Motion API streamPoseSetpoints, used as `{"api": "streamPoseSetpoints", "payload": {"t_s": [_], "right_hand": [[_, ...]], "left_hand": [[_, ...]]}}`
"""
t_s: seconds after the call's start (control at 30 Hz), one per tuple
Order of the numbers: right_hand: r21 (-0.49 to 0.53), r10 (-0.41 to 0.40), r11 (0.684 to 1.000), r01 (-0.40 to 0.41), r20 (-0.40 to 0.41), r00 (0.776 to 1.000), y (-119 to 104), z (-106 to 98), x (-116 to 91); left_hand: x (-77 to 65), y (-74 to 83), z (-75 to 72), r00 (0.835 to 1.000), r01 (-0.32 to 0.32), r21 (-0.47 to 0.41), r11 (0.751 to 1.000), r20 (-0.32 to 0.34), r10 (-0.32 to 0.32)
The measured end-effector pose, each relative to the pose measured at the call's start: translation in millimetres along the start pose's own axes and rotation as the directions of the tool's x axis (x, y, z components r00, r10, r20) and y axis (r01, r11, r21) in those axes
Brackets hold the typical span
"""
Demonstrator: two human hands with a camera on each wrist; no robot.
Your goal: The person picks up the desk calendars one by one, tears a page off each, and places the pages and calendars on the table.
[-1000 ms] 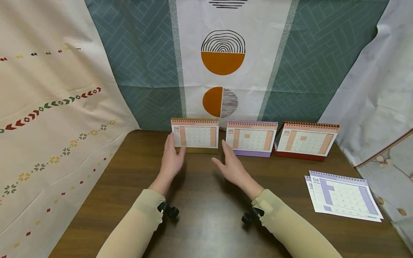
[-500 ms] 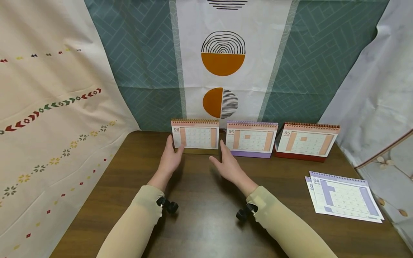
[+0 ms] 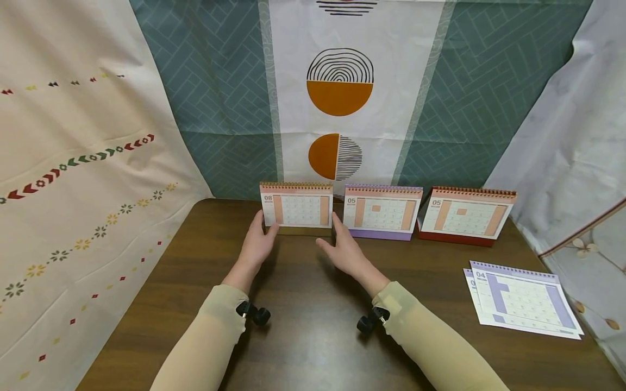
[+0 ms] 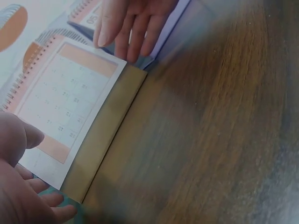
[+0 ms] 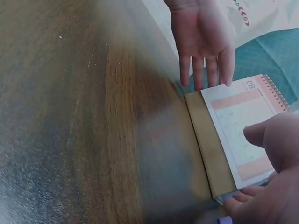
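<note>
Head view: the gold-based calendar is standing at mid-frame, its face leaning back from the table, a tent fold presumably propping it. The left hand and right hand are flanking its ends — fingers extended, grasping nothing — perhaps for squaring it; contact is proving hard to tell. A purple-based calendar is standing just right.

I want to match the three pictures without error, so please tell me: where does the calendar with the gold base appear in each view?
Head: the gold-based calendar stands near the centre, slightly left and low.
Left wrist: the gold-based calendar is in the left half, slanted.
Right wrist: the gold-based calendar is at the right, partly behind the right hand.
Shared landmark: the left hand, at the calendar's left end.
</note>
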State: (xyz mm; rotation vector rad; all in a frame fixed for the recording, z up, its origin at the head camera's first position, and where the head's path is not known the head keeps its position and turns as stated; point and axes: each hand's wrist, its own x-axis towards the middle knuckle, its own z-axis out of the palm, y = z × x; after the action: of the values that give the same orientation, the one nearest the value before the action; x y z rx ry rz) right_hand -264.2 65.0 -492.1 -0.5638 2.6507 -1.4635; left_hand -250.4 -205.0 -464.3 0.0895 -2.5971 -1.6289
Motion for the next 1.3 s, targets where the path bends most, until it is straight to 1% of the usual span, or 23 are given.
{"api": "streamPoseSetpoints", "payload": {"t_s": [0.07,0.13,0.23,0.27,0.43,0.47,0.5,0.53,0.67,0.7,0.8,1.0,1.17,1.3], "right_hand": [[-0.015,-0.027,1.0,0.027,-0.004,1.0,5.9,1.4,0.4],[0.006,-0.011,1.0,0.011,0.004,1.0,-3.6,-1.1,-3.6],[0.011,-0.014,1.0,0.014,0.008,1.0,-6.9,-1.6,-7.8],[0.022,-0.004,1.0,0.004,0.012,1.0,-13.2,-3.0,-11.3],[0.043,-0.016,0.999,0.015,0.01,1.0,-16.4,-6.3,-20.6],[0.031,-0.026,0.999,0.026,0.006,1.0,-11.5,-6.0,-20.4],[0.038,-0.022,0.999,0.022,0.003,1.0,-12.3,-6.6,-22.0],[0.06,-0.004,0.998,0.003,0.003,1.0,-18.9,-8.1,-25.2],[0.099,0.04,0.994,-0.04,0.0,0.999,-20.4,-8.9,-28.7],[0.131,0.064,0.989,-0.064,0.004,0.998,-26.1,-9.8,-31.1],[0.175,0.095,0.98,-0.094,0.005,0.995,-26.9,-9.7,-34.7],[0.236,0.115,0.966,-0.108,-0.016,0.993,-24.8,-9.3,-40.2],[0.27,0.102,0.958,-0.092,-0.024,0.994,-28.0,-13.3,-44.2],[0.293,0.094,0.953,-0.079,-0.039,0.995,-34.2,-20.9,-48.8]], "left_hand": [[-1.5,-0.6,-0.6,1.0,0.0,-0.011,1.0,-0.004,0.0],[-3.1,-0.9,-1.2,1.0,0.0,-0.016,1.0,-0.004,0.0],[-5.7,-1.2,-2.0,1.0,-0.002,-0.021,1.0,0.0,0.002],[-6.5,-1.1,-2.2,1.0,-0.005,-0.026,1.0,0.001,0.005],[-12.0,2.4,-1.7,1.0,-0.022,-0.068,0.997,-0.012,0.021],[-13.3,3.3,-1.6,1.0,-0.025,-0.077,0.997,-0.017,0.024],[-14.7,4.2,-1.5,0.999,-0.027,-0.085,0.996,-0.02,0.026],[-16.2,5.1,-1.4,0.999,-0.028,-0.097,0.995,-0.02,0.027],[-22.4,7.4,-0.3,1.0,-0.019,-0.14,0.99,-0.014,0.017],[-24.1,7.9,0.0,1.0,-0.015,-0.151,0.988,-0.013,0.013],[-28.1,8.3,1.0,1.0,-0.004,-0.163,0.987,-0.012,0.002],[-33.9,8.2,1.4,1.0,0.007,-0.195,0.981,0.011,-0.005],[-36.8,15.4,-3.7,0.999,-0.001,-0.225,0.974,0.04,0.01],[-39.1,23.7,-8.3,0.997,-0.013,-0.238,0.971,0.074,0.031]]}}
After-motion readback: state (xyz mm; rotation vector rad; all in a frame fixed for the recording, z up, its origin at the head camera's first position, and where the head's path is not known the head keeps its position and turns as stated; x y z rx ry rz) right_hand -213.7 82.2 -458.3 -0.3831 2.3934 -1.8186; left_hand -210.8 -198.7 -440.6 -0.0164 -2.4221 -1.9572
